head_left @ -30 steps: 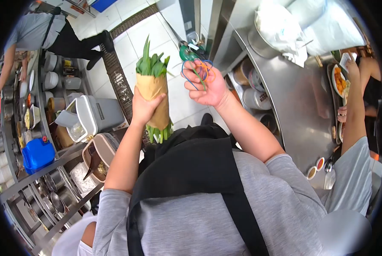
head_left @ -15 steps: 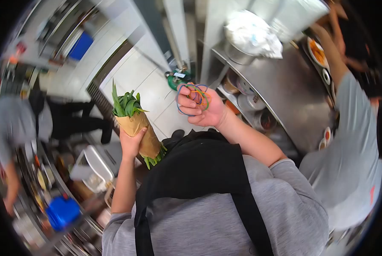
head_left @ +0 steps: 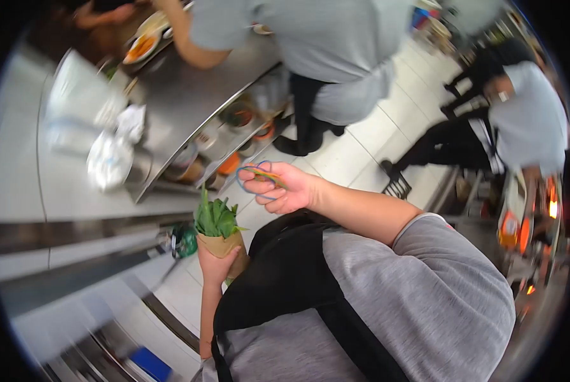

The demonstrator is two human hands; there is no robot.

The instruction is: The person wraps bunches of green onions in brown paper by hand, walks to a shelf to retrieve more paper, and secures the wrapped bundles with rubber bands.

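Observation:
A bunch of long green leaves [head_left: 216, 218], wrapped in brown paper [head_left: 220, 245], is upright in front of my body at the left. My left hand [head_left: 216, 262] grips it around the paper, and the lower end is partly hidden behind my apron. In my right hand [head_left: 286, 190], whose fingers are curled, are several coloured rubber bands [head_left: 264, 177]: blue, green and orange ones loop over the fingers. The right hand is just right of the leaves and apart from them.
A steel counter [head_left: 183, 83] holds a plate of orange food [head_left: 143, 46] and plastic-covered containers [head_left: 110, 159]; tubs stand on the shelf below. A co-worker in a grey shirt [head_left: 336, 44] stands beside it. Another person [head_left: 527, 108] bends at the right, near flames [head_left: 553, 209].
My view has swung to the right, so the counter now lies ahead and the cooking side shows. Both hands keep hold of the wrapped leaves and the rubber bands.

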